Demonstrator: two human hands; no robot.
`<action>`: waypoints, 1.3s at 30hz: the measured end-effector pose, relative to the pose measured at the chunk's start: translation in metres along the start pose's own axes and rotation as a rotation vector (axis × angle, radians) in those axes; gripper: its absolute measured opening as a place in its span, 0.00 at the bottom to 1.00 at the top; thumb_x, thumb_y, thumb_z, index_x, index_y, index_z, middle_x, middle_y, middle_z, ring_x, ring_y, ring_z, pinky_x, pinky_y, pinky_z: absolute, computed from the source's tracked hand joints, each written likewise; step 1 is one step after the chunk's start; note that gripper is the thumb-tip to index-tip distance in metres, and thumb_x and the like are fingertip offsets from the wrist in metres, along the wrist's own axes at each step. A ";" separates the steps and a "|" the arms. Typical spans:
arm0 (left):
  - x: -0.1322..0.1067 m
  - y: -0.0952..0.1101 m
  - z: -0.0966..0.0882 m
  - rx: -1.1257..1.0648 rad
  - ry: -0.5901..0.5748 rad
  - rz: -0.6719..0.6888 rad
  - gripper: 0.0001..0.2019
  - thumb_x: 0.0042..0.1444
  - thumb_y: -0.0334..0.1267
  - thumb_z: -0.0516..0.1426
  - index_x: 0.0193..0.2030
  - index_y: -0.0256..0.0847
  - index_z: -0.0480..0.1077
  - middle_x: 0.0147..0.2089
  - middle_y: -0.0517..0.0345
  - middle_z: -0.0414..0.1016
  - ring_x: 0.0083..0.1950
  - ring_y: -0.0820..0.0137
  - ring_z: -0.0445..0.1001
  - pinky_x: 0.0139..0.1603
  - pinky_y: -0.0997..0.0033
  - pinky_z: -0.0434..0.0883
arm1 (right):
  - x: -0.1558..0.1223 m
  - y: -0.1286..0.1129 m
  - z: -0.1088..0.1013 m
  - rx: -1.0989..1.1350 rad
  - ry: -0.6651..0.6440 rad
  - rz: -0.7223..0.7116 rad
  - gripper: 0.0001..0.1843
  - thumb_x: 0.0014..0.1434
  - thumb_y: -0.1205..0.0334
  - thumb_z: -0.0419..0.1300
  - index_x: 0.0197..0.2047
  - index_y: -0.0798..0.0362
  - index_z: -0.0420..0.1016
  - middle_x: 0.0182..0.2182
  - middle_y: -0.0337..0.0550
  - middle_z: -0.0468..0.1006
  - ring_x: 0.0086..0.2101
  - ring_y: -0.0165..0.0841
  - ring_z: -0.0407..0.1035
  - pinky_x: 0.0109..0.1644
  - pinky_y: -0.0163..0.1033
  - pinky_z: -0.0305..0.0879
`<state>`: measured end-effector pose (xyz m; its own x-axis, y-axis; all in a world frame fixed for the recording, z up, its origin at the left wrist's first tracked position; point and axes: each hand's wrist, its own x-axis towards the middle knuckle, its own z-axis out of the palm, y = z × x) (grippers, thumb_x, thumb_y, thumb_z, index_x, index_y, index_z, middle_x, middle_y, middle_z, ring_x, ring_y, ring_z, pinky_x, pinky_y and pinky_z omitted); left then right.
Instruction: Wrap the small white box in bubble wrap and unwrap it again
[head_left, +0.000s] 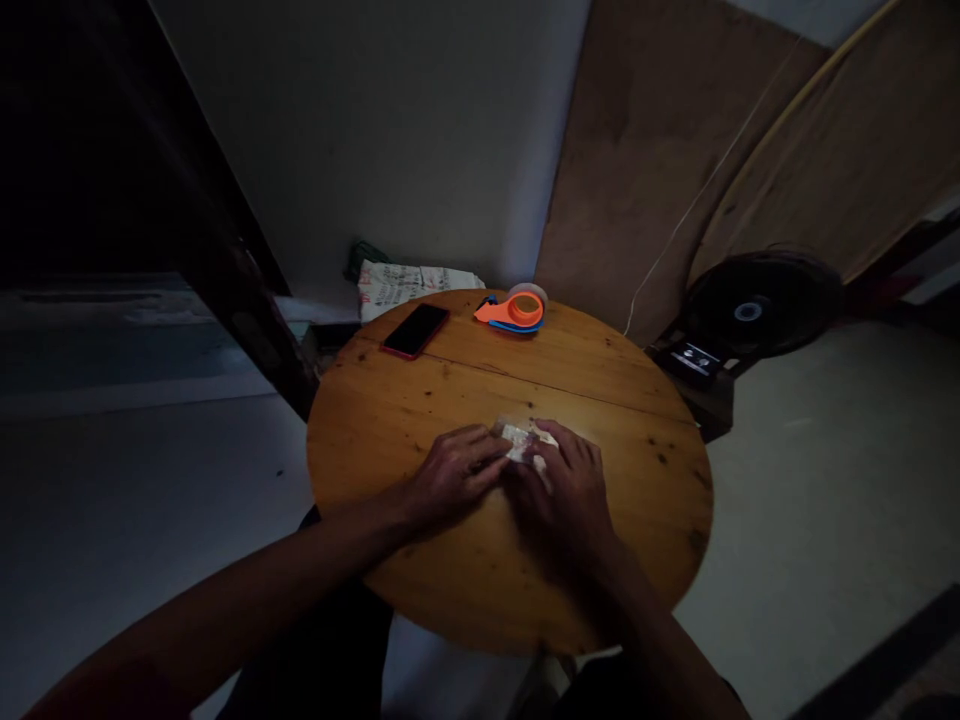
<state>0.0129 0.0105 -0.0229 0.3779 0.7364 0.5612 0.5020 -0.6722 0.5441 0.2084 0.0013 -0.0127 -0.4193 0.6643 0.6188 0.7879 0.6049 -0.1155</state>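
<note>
Mostly covered by the left hand (454, 478) and right hand (564, 480): small pale packet (520, 440), perhaps folded paper, print too small to read. Half hidden behind the far rim of the round table (450, 590): printed bag (409, 285). Cut off at the near edge: both forearms. Lost in darkness: far left.

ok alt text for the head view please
In dim light, the left hand and right hand meet on a small pale paper lying on a round wooden table. A phone and an orange-and-blue tape dispenser sit at its far edge. A dark fan stands on the floor to the right.
</note>
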 end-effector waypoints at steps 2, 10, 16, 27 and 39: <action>0.000 0.000 0.000 -0.002 -0.003 0.004 0.10 0.61 0.35 0.54 0.46 0.40 0.74 0.35 0.55 0.73 0.37 0.72 0.71 0.38 0.73 0.69 | -0.001 0.002 -0.001 0.003 -0.011 0.001 0.14 0.61 0.60 0.57 0.49 0.56 0.70 0.54 0.58 0.69 0.52 0.44 0.64 0.51 0.49 0.60; -0.001 -0.003 0.002 -0.009 0.010 0.013 0.10 0.61 0.36 0.54 0.46 0.41 0.74 0.35 0.56 0.73 0.37 0.72 0.71 0.39 0.73 0.69 | 0.003 -0.001 -0.001 -0.036 -0.041 -0.040 0.13 0.63 0.64 0.55 0.51 0.49 0.72 0.54 0.54 0.70 0.52 0.43 0.64 0.50 0.49 0.59; 0.000 -0.001 0.000 -0.029 0.005 0.000 0.10 0.60 0.35 0.54 0.46 0.40 0.73 0.36 0.55 0.73 0.37 0.72 0.71 0.38 0.73 0.69 | 0.002 0.002 0.000 0.012 0.021 -0.040 0.10 0.61 0.63 0.58 0.46 0.51 0.74 0.53 0.53 0.71 0.51 0.42 0.66 0.51 0.47 0.60; -0.003 -0.003 0.002 -0.077 0.102 -0.054 0.05 0.56 0.32 0.54 0.39 0.39 0.70 0.31 0.59 0.70 0.32 0.73 0.68 0.34 0.74 0.66 | -0.005 0.016 -0.003 0.086 0.089 0.102 0.07 0.61 0.65 0.55 0.41 0.53 0.73 0.54 0.52 0.69 0.49 0.40 0.67 0.52 0.48 0.61; -0.003 -0.001 0.000 -0.088 0.094 -0.113 0.04 0.57 0.30 0.54 0.37 0.39 0.69 0.31 0.60 0.68 0.32 0.75 0.67 0.33 0.75 0.64 | -0.005 0.015 -0.004 0.085 0.043 0.103 0.11 0.63 0.66 0.52 0.44 0.52 0.74 0.54 0.51 0.69 0.50 0.40 0.66 0.51 0.47 0.61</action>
<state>0.0114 0.0091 -0.0248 0.2468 0.8002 0.5467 0.4660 -0.5926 0.6570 0.2238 0.0058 -0.0146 -0.3170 0.7062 0.6331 0.7838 0.5709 -0.2443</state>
